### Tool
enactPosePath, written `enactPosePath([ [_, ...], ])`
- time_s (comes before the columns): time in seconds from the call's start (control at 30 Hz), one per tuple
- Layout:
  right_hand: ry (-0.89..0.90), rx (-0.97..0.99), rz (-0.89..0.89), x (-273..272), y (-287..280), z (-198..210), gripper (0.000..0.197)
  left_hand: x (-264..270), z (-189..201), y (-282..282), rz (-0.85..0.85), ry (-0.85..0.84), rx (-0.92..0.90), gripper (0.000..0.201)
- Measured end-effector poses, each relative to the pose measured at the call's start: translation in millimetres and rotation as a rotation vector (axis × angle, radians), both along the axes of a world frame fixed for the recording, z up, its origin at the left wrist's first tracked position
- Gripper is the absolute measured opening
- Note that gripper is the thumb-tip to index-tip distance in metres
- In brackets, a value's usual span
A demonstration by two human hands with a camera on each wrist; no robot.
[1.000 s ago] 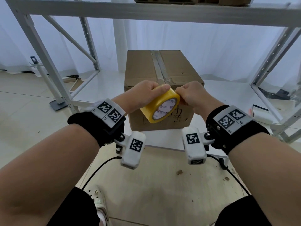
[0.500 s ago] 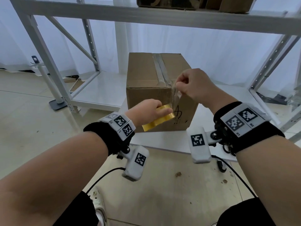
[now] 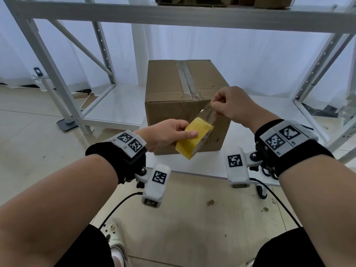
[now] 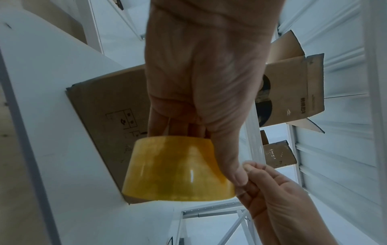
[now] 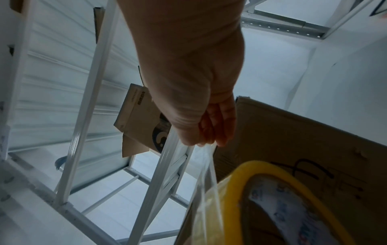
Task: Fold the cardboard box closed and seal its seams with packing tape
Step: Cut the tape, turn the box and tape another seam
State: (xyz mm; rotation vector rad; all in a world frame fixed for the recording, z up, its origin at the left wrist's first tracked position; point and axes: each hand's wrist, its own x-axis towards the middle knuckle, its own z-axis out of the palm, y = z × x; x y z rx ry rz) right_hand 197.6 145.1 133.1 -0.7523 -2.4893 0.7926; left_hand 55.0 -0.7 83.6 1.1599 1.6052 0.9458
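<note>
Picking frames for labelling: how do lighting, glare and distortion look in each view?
Head: bright, even, sharp; shelf rails bow from the wide angle. Left wrist: dim, glare streaks on the tape roll. Right wrist: dark, soft; the pulled tape strip shows only as faint sheen.

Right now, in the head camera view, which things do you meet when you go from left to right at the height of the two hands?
Left hand gripping the roll → yellow tape roll → clear tape strip pulled out from the roll → right hand pinching the strip's free end. The cardboard box stands behind them all, so it has no clear place in the order.
</note>
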Motion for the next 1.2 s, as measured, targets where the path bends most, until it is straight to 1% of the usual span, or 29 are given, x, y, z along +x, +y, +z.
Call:
enactPosePath([
  [0.07, 0.042, -0.007, 0.06, 1, -3, 3, 0.013, -2, 0, -1, 0.0, 0.025, -0.028, 0.063],
  [0.17, 0.047, 0.055, 0.187, 2, -11, 13, 0.012, -4, -1, 0, 0.003, 0.112, -0.106, 0.041],
  [0.2, 0.027, 0.099, 0.22, 1, -14, 15, 0.011, -4, 1, 1, -0.005, 0.173, -0.144, 0.039],
  [0.23, 0.002, 0.146, 0.249, 0, -17, 17, 0.011, -4, 3, 1, -0.024, 0.272, -0.177, 0.041],
  [0.3, -0.053, 0.223, 0.297, -4, -23, 20, 0.01, -5, 8, 3, -0.06, 0.557, -0.179, 0.049],
  [0.33, -0.075, 0.249, 0.319, -6, -26, 21, 0.01, -5, 12, 4, -0.038, 0.685, -0.11, 0.052],
  [0.37, -0.091, 0.267, 0.336, -8, -29, 22, 0.01, -6, 15, 4, 0.014, 0.744, 0.003, 0.054],
  [0.4, -0.101, 0.277, 0.347, -9, -30, 23, 0.011, -6, 19, 4, 0.071, 0.708, 0.131, 0.053],
  [0.47, -0.112, 0.284, 0.363, -11, -34, 23, 0.015, -5, 26, 3, 0.119, 0.554, 0.347, 0.044],
  [0.53, -0.12, 0.29, 0.372, -13, -35, 22, 0.018, -5, 31, 4, 0.113, 0.543, 0.444, 0.035],
  [0.6, -0.119, 0.288, 0.37, -15, -36, 21, 0.015, -4, 33, 4, 0.097, 0.557, 0.456, 0.027],
  [0.67, -0.104, 0.278, 0.367, -14, -35, 20, 0.012, -3, 34, 5, 0.097, 0.537, 0.438, 0.02],
  [0.77, -0.072, 0.246, 0.365, -13, -33, 18, 0.01, -4, 37, 5, 0.152, 0.531, 0.378, 0.022],
  [0.8, -0.031, 0.207, 0.355, -12, -31, 16, 0.01, -4, 38, 6, 0.177, 0.537, 0.362, 0.023],
  [0.83, 0.036, 0.145, 0.331, -11, -29, 13, 0.015, -4, 39, 6, 0.205, 0.545, 0.35, 0.021],
  [0.9, 0.214, -0.011, 0.23, -9, -21, 9, 0.033, -3, 41, 5, 0.242, 0.574, 0.339, 0.017],
  [0.93, 0.265, -0.096, 0.169, -7, -17, 7, 0.037, -2, 41, 4, 0.252, 0.587, 0.337, 0.018],
  [0.97, 0.252, -0.192, 0.12, -5, -13, 5, 0.037, 0, 42, 3, 0.26, 0.594, 0.339, 0.019],
  [1.0, 0.169, -0.298, 0.107, -3, -11, 1, 0.036, 3, 43, 3, 0.268, 0.596, 0.345, 0.021],
  [1.03, 0.048, -0.411, 0.129, -1, -9, -5, 0.037, 5, 45, 3, 0.274, 0.596, 0.357, 0.021],
  [1.07, -0.062, -0.53, 0.172, 0, -10, -12, 0.043, 7, 47, 3, 0.28, 0.596, 0.367, 0.022],
  [1.1, -0.13, -0.656, 0.212, 0, -11, -20, 0.051, 8, 49, 4, 0.288, 0.595, 0.377, 0.023],
  [1.13, -0.152, -0.768, 0.243, -1, -14, -27, 0.058, 9, 51, 4, 0.303, 0.588, 0.387, 0.024],
  [1.17, -0.144, -0.829, 0.257, -2, -17, -33, 0.059, 10, 53, 4, 0.323, 0.581, 0.398, 0.024],
  [1.2, -0.123, -0.853, 0.253, -4, -21, -38, 0.057, 10, 56, 4, 0.344, 0.583, 0.41, 0.024],
])
